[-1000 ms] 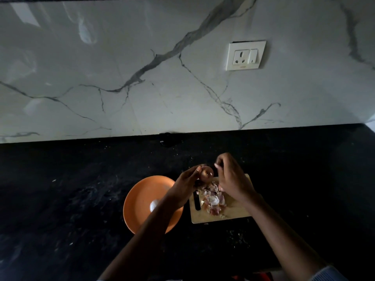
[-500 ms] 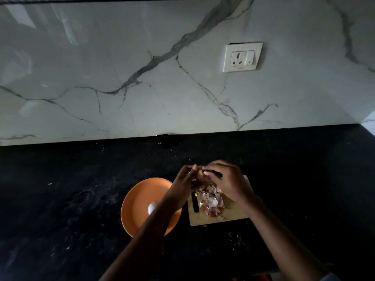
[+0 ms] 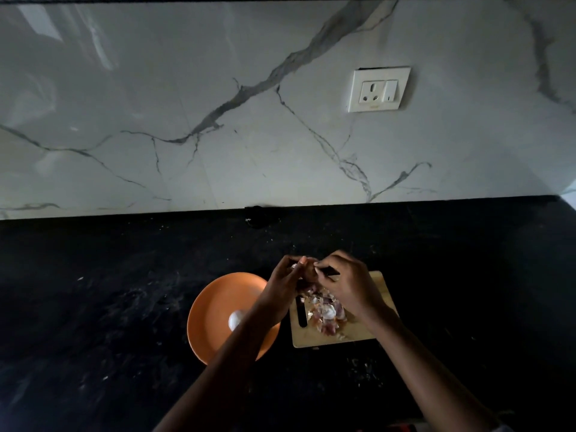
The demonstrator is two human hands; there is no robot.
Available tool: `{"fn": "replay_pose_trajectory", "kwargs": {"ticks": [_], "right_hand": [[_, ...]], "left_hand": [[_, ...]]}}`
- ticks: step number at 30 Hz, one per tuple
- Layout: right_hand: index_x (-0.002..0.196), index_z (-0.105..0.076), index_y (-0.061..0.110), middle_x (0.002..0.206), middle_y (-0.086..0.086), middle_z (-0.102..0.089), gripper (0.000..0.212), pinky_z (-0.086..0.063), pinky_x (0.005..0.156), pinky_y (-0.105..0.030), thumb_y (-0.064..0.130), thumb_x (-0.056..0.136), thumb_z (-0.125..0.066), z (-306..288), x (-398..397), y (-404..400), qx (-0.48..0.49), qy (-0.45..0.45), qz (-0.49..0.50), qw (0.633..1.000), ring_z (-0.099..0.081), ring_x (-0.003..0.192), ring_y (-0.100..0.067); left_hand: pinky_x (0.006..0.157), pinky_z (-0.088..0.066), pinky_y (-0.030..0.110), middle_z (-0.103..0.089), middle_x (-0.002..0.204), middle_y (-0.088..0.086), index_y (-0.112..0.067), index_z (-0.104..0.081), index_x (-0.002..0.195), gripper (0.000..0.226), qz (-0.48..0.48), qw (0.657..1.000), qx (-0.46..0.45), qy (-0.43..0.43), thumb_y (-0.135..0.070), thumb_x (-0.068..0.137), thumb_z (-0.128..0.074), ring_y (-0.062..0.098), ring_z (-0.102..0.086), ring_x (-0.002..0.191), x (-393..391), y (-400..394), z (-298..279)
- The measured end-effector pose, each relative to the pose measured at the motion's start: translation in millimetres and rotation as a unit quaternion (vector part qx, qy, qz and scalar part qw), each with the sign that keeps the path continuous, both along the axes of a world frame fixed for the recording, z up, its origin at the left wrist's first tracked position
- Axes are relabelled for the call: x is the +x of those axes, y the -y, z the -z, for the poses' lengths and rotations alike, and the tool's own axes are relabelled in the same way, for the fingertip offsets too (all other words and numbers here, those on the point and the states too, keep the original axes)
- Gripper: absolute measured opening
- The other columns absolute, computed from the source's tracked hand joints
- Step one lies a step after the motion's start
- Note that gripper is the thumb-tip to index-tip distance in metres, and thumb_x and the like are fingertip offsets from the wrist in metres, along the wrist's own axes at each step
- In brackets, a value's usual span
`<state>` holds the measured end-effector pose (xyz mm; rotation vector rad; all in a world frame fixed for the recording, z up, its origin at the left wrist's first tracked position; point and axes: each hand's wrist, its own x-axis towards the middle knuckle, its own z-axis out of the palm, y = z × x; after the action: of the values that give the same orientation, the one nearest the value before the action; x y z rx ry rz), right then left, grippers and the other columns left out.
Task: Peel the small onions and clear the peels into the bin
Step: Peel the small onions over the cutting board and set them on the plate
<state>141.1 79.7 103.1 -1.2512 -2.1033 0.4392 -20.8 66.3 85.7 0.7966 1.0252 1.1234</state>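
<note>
- Since half a second ago the two hands have stayed knuckle to knuckle above the far edge of the board, and the right thumb now presses closer onto the onion.
- Left hand (image 3: 288, 283) curls its fingers round a small onion (image 3: 308, 273), holding it up off the wooden cutting board (image 3: 381, 294).
- Right hand (image 3: 349, 280) grips a dark-handled knife (image 3: 328, 270), thumb and fingertips working at the onion's skin; the blade itself is too hidden to make out.
- Below the hands, a heap of pink and white peels (image 3: 325, 313) lies in the middle of the board, beside its dark handle slot.
- Just left of the board sits an orange plate (image 3: 215, 304) with one pale peeled onion (image 3: 236, 319) on it, partly hidden by the left forearm.
- Board and plate rest on a black countertop (image 3: 109, 291), scattered with small scraps.
- Behind, a white marble wall carries a socket (image 3: 378, 89).
</note>
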Motion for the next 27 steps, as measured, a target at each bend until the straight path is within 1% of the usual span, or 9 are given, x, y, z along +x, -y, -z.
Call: {"fn": "replay_pose_trajectory", "kwargs": {"ticks": [4,7,11,15,20,22,24,26,27], "right_hand": [[0.094,-0.067,0.014,0.098,-0.001,-0.062,0.011,-0.055,0.066,-0.029,0.017,0.086,-0.074,6,-5,2,0.004,0.017,0.041,0.999,-0.061,0.084,-0.013],[0.096,-0.065,0.015,0.099,-0.004,-0.063,0.015,-0.058,0.064,-0.035,0.017,0.084,-0.075,10,-9,3,0.015,0.025,0.060,0.998,-0.064,0.086,-0.018],[0.096,-0.068,0.013,0.097,-0.004,-0.068,0.020,-0.058,0.066,-0.027,0.015,0.080,-0.079,12,-9,5,0.022,-0.009,0.095,0.995,-0.066,0.086,-0.016],[0.100,-0.070,0.015,0.097,0.001,-0.071,0.018,-0.058,0.070,-0.018,0.020,0.083,-0.075,13,-8,9,0.002,-0.062,0.110,0.992,-0.067,0.085,-0.008],[0.100,-0.074,0.017,0.093,0.008,-0.073,0.014,-0.052,0.066,-0.009,0.015,0.087,-0.076,4,-7,9,-0.118,-0.197,0.149,0.962,-0.069,0.083,0.000],[0.100,-0.073,0.021,0.092,0.010,-0.073,0.014,-0.052,0.066,-0.010,0.017,0.087,-0.076,2,-7,9,-0.153,-0.229,0.164,0.947,-0.069,0.084,0.001],[0.100,-0.072,0.025,0.091,0.011,-0.074,0.013,-0.057,0.069,-0.018,0.022,0.088,-0.075,0,-8,9,-0.177,-0.274,0.184,0.927,-0.070,0.086,-0.002],[0.098,-0.071,0.030,0.093,0.009,-0.075,0.009,-0.061,0.072,-0.035,0.026,0.090,-0.073,-1,-5,7,-0.196,-0.326,0.199,0.903,-0.072,0.088,-0.007],[0.097,-0.070,0.032,0.095,0.007,-0.076,0.009,-0.061,0.072,-0.037,0.027,0.091,-0.072,-1,-3,5,-0.202,-0.334,0.193,0.900,-0.073,0.089,-0.008]], "left_hand": [[0.072,-0.056,0.033,-0.064,0.101,0.018,-0.005,-0.056,0.106,0.018,-0.013,1.000,-0.002,0.001,-0.017,0.105,-0.044,0.023,-0.064,0.085,2,0,2],[0.071,-0.054,0.036,-0.061,0.102,0.023,0.000,-0.053,0.112,0.020,-0.021,1.000,0.009,-0.005,-0.017,0.105,-0.044,0.031,-0.060,0.088,3,-1,2],[0.071,-0.052,0.034,-0.065,0.097,0.016,-0.005,-0.056,0.107,0.015,-0.030,1.000,0.004,-0.004,-0.016,0.104,-0.045,0.026,-0.061,0.085,7,-1,1],[0.078,-0.054,0.035,-0.070,0.096,0.008,-0.004,-0.056,0.110,0.017,-0.018,1.000,0.000,0.010,-0.015,0.104,-0.044,0.023,-0.065,0.088,7,1,-1],[0.083,-0.058,0.033,-0.065,0.110,0.014,0.003,-0.049,0.127,0.031,-0.001,0.998,-0.016,0.065,-0.017,0.104,-0.042,0.021,-0.067,0.092,3,2,-5],[0.085,-0.056,0.036,-0.064,0.114,0.016,0.001,-0.050,0.127,0.036,0.000,0.997,-0.022,0.075,-0.023,0.100,-0.046,0.025,-0.065,0.097,3,2,-7],[0.086,-0.056,0.037,-0.063,0.116,0.018,-0.002,-0.053,0.121,0.038,-0.003,0.996,-0.033,0.083,-0.028,0.093,-0.050,0.030,-0.063,0.101,4,1,-9],[0.083,-0.057,0.035,-0.064,0.114,0.019,-0.005,-0.055,0.117,0.030,-0.010,0.994,-0.042,0.100,-0.025,0.096,-0.048,0.031,-0.064,0.099,3,2,-10],[0.082,-0.057,0.034,-0.065,0.112,0.018,-0.005,-0.056,0.116,0.025,-0.014,0.994,-0.045,0.100,-0.021,0.100,-0.045,0.028,-0.066,0.095,3,2,-8]]}}
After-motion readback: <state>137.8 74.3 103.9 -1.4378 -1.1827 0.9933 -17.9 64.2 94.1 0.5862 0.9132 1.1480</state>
